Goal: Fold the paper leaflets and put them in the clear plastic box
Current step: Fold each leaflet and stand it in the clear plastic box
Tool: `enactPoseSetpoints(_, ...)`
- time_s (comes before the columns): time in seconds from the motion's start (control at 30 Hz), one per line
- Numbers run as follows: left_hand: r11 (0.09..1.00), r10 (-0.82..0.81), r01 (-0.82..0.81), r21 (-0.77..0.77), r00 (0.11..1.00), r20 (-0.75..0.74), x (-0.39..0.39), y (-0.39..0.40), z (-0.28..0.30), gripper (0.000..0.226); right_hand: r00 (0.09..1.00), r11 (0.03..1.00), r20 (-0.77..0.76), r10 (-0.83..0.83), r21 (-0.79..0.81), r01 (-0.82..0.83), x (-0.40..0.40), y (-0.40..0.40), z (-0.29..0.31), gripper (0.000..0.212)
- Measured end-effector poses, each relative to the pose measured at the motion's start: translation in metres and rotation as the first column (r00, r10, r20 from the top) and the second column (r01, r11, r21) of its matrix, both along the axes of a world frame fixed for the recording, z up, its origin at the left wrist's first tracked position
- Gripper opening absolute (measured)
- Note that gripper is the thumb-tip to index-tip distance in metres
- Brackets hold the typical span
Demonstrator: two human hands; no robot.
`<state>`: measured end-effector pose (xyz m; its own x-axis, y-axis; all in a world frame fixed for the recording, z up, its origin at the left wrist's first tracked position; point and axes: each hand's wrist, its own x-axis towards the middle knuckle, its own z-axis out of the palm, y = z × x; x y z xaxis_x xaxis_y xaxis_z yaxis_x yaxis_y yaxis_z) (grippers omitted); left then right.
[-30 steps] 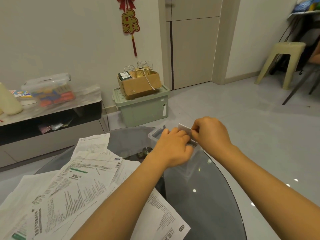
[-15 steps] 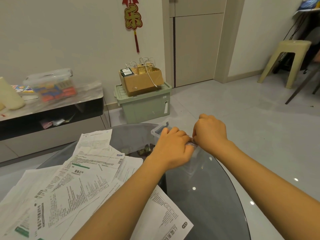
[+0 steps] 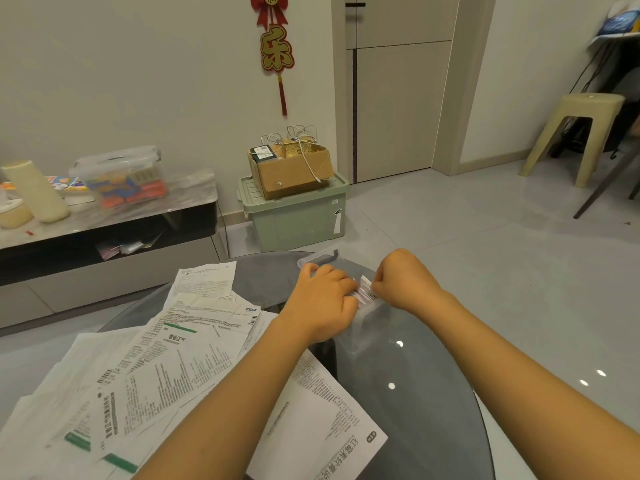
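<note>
2 hands meet over the clear plastic box (image 3: pixel 317 259) on the glass table (image 3: pixel 433 410). Left hand (image 3: pixel 323 299) and right hand (image 3: pixel 401 282), fingers curled, pinch 1 small folded leaflet (image 3: pixel 366 292), apparently to tuck it inside; unfolded leaflets (image 3: pixel 166 358) wait alongside.

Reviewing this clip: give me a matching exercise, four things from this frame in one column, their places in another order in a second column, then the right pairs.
Things:
1. small folded paper leaflet
2. brown cardboard box
3. pile of unfolded printed leaflets
4. beige plastic stool

Places:
A. on the pale green storage bin
B. on the floor at the far right
C. spread on the dark glass table, left side
D. pinched between left hand and right hand

Pairs: 1-D, 2-A, 3-C, 4-B
</note>
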<state>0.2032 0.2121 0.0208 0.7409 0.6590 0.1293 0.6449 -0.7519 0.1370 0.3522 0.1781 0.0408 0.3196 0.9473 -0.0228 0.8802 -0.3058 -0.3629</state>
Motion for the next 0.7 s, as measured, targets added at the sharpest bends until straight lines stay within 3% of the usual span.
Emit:
enactPoseSetpoints(0.17,0.987,0.160,-0.159,-0.037,0.987,0.018,-0.028,-0.006,0.006,0.049,0.994,0.996,-0.098,0.037,0.082,-0.029,-0.024,-0.006,-0.001,0.034)
enactPoseSetpoints(0.33,0.968,0.240,-0.225,-0.108,0.959,0.153,-0.052,-0.037,0.015,0.043,0.998,0.981,-0.014,0.068,0.186,-0.064,-0.045,-0.036,0.006,0.025)
enactPoseSetpoints(0.4,0.959,0.270,-0.248,-0.139,0.947,0.176,-0.064,-0.054,0.022,0.042,0.993,0.969,-0.053,0.103,0.231,-0.088,-0.056,-0.050,0.010,0.024)
enactPoseSetpoints(0.5,0.936,0.323,-0.298,-0.186,0.938,0.123,-0.087,-0.093,0.030,0.041,0.970,0.952,-0.110,0.215,0.244,-0.184,-0.077,-0.078,0.012,0.022)
enactPoseSetpoints(0.7,0.872,0.380,-0.378,-0.311,0.923,-0.059,-0.125,-0.159,0.011,0.048,0.897,0.894,-0.039,0.441,0.112,-0.435,-0.097,-0.114,-0.012,0.025)
